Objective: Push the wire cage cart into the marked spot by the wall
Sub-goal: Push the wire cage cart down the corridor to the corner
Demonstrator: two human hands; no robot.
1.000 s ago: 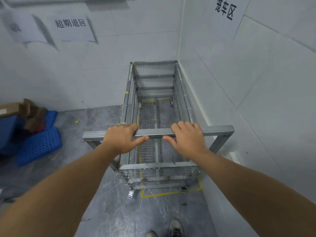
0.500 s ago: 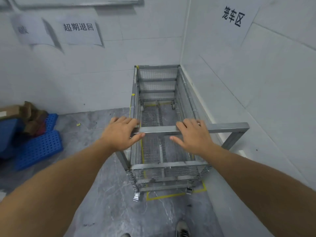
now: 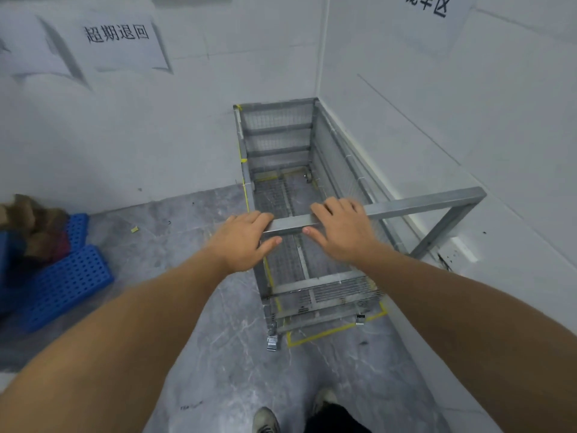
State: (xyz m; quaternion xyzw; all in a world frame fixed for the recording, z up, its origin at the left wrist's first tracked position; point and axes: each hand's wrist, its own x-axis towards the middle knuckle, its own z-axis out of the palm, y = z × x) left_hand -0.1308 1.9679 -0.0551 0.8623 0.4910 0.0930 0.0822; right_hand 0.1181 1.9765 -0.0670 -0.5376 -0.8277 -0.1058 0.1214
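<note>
A grey metal wire cage cart (image 3: 281,135) stands in the corner, its far end against the back wall and its right side along the right wall. Its square-tube handle bar (image 3: 418,204) crosses the near end. My left hand (image 3: 245,240) rests on the bar's left end, fingers over it and thumb under. Beside it, my right hand (image 3: 342,231) lies on the bar in the same way. Yellow floor tape (image 3: 331,332) outlines the spot; its near corner shows just in front of the cart's casters.
Blue perforated plastic pallets (image 3: 62,282) and brown cardboard scraps (image 3: 31,214) lie at the left by the back wall. Paper signs hang on both walls. The grey floor stretches toward me, with my shoes (image 3: 265,420) at the bottom edge.
The cart has rolled forward and rightward, deeper into the corner. Both hands stayed on the handle bar and my arms have stretched out with it.
</note>
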